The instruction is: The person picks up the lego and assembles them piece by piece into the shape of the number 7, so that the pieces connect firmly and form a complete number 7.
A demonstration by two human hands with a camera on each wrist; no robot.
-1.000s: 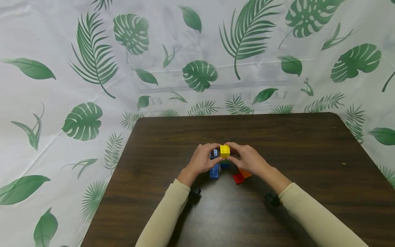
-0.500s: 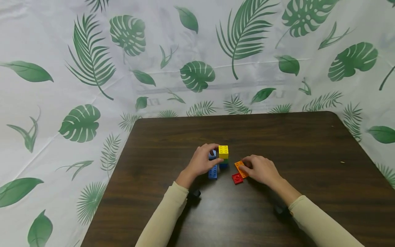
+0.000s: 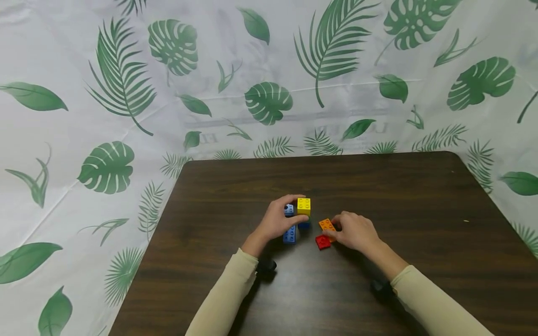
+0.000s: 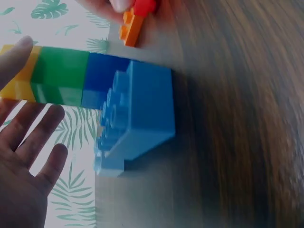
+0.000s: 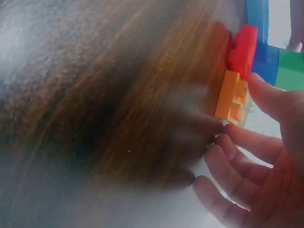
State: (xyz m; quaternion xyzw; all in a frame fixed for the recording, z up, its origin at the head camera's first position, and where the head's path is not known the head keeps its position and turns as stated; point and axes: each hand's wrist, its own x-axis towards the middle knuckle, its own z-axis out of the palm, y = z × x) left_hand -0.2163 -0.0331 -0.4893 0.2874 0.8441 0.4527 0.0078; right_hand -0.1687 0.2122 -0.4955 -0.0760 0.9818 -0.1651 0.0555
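Note:
My left hand [image 3: 276,220] grips the yellow brick [image 3: 304,205] between thumb and fingers. That brick tops an upright stack, with a green brick [image 4: 59,76] under it and a dark blue brick [image 4: 100,78] at the bottom. Beside the stack lies a lighter blue brick [image 3: 289,235], with a smaller light blue brick [image 3: 288,209] at its far end. My right hand [image 3: 356,230] has thumb and index finger on either side of an orange brick [image 3: 325,225], pinching it on the table. Touching the orange brick is a red brick [image 3: 322,242].
A dark wood-grain table [image 3: 235,186] carries all the bricks. Behind and to the left hangs a white cloth [image 3: 227,37] printed with green leaves. Dark wrist straps show below both hands.
My right hand has left the yellow brick and come down to the orange brick at the right. My left hand has stayed at the stack, its fingers still on the yellow brick.

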